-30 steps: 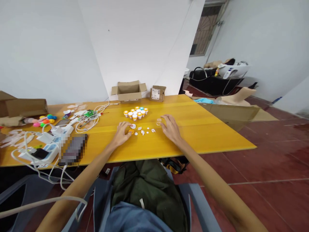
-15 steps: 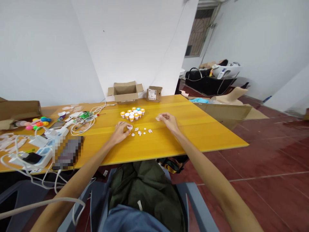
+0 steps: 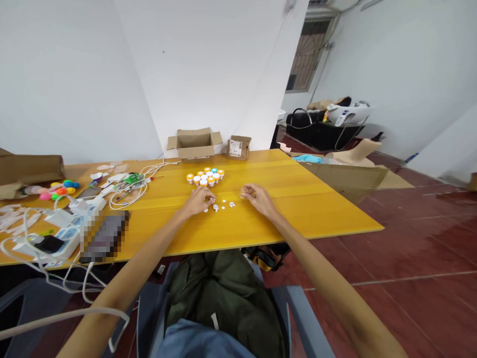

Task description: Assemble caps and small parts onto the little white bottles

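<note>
My left hand [image 3: 198, 201] is low over the table, thumb and fingers closing at a small white piece with dark spots [image 3: 212, 200]. My right hand [image 3: 258, 198] is to the right, fingers curled in a pinch on a small clear, pale piece [image 3: 244, 191]. Between the hands lie another white spotted piece [image 3: 215, 207], a third spotted piece [image 3: 231, 204] and small white discs [image 3: 224, 201]. A cluster of small round white containers with orange or teal rims [image 3: 203, 178] stands just beyond my left hand. Whatever lies under my left palm is hidden.
An open cardboard box [image 3: 196, 145] and a smaller box [image 3: 238, 147] stand by the wall. Cables [image 3: 130, 199], a power strip [image 3: 70, 233] and a blurred dark device [image 3: 106, 236] occupy the left. The table's right edge [image 3: 335, 191] drops to a red floor.
My left hand has moved right, from a white ring-like piece to the spotted piece; the ring no longer shows. My right hand has come slightly lower and nearer with its clear piece.
</note>
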A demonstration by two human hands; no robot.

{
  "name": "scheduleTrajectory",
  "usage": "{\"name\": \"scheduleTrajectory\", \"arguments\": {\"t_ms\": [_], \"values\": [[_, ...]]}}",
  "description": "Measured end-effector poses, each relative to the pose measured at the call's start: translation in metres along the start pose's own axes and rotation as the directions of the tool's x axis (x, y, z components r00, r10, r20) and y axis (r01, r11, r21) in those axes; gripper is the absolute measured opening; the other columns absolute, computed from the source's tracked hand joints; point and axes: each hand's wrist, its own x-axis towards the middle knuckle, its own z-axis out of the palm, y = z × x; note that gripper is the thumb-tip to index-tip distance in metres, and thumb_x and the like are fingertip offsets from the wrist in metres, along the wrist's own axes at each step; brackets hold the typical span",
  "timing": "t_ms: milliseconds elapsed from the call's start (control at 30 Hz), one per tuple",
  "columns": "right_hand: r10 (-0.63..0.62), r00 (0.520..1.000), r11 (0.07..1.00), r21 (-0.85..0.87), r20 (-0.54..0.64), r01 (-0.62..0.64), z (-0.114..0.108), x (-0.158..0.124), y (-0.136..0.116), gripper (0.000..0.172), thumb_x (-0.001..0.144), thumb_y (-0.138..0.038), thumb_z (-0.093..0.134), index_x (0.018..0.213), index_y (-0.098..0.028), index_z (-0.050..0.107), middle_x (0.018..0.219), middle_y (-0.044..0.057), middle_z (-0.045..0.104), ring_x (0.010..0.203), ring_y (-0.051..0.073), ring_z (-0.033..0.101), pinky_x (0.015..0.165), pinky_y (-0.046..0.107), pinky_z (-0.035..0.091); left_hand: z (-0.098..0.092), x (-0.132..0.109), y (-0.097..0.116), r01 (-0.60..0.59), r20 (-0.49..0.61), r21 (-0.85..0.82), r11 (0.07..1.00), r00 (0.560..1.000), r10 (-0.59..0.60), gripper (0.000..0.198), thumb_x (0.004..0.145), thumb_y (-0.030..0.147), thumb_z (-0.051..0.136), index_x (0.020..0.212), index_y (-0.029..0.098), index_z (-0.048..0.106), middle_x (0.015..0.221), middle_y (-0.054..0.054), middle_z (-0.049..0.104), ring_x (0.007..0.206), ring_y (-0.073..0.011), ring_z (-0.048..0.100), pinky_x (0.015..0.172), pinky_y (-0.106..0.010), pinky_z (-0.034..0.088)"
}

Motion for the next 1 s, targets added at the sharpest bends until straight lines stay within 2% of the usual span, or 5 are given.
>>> {"name": "scheduleTrajectory", "arguments": {"t_ms": [200, 400, 567, 800, 1000], "values": [[-0.052, 0.999, 0.987, -0.15, -0.006, 0.05, 0.001, -0.005, -0.002, 0.019, 0.084, -0.02, 0.061, 0.102, -0.023, 0.068, 0.1, 0.006, 0.073, 0.085, 0.021, 0.069, 0.082, 0.037, 0.057, -0.001, 0.002, 0.002, 0.054, -0.003, -0.152, 0.987, 0.998, -0.055, 0.015, 0.077, 0.017, 0.062, 0.069, 0.024, 0.073, 0.075, -0.003, 0.072, 0.075, -0.0209, 0.066, 0.079, -0.036, 0.055], [-0.074, 0.997, 0.965, -0.252, 0.002, 0.073, 0.003, -0.009, -0.004, 0.023, 0.087, -0.022, 0.06, 0.11, -0.024, 0.066, 0.105, 0.008, 0.072, 0.089, 0.023, 0.07, 0.086, 0.04, 0.056, -0.006, -0.003, 0.004, 0.112, -0.116, -0.254, 0.961, 0.983, -0.145, 0.011, 0.077, 0.021, 0.062, 0.07, 0.022, 0.07, 0.074, -0.002, 0.073, 0.077, -0.0204, 0.068, 0.079, -0.035, 0.055], [-0.162, 0.986, 0.938, -0.317, -0.038, 0.142, 0.0, -0.01, -0.011, 0.023, 0.089, -0.023, 0.058, 0.111, -0.024, 0.066, 0.112, 0.011, 0.071, 0.107, 0.029, 0.065, 0.096, 0.045, 0.052, -0.007, -0.004, 0.004, 0.152, -0.155, -0.468, 0.871, 0.956, -0.251, 0.008, 0.074, 0.028, 0.068, 0.072, 0.021, 0.071, 0.079, -0.003, 0.075, 0.078, -0.0207, 0.069, 0.079, -0.035, 0.056], [-0.314, 0.948, 0.925, -0.239, -0.045, 0.295, 0.014, -0.011, -0.037, 0.023, 0.094, -0.026, 0.055, 0.114, -0.025, 0.066, 0.111, 0.009, 0.071, 0.105, 0.029, 0.064, 0.099, 0.049, 0.049, -0.01, -0.005, 0.008, 0.145, -0.151, -0.634, 0.759, 0.94, -0.306, 0.026, 0.065, 0.042, 0.081, 0.074, 0.019, 0.073, 0.076, -0.004, 0.075, 0.076, -0.021, 0.069, 0.072, -0.032, 0.056], [-0.316, 0.948, 0.943, -0.098, 0.043, 0.318, 0.047, -0.003, -0.064, 0.018, 0.092, -0.023, 0.061, 0.108, -0.025, 0.068, 0.104, 0.006, 0.072, 0.097, 0.023, 0.067, 0.089, 0.038, 0.053, -0.014, -0.002, 0.019, 0.109, -0.135, -0.686, 0.719, 0.952, -0.273, 0.024, 0.064, 0.037, 0.083, 0.077, 0.018, 0.077, 0.086, -0.005, 0.079, 0.086, -0.0225, 0.072, 0.083, -0.034, 0.057]]}}
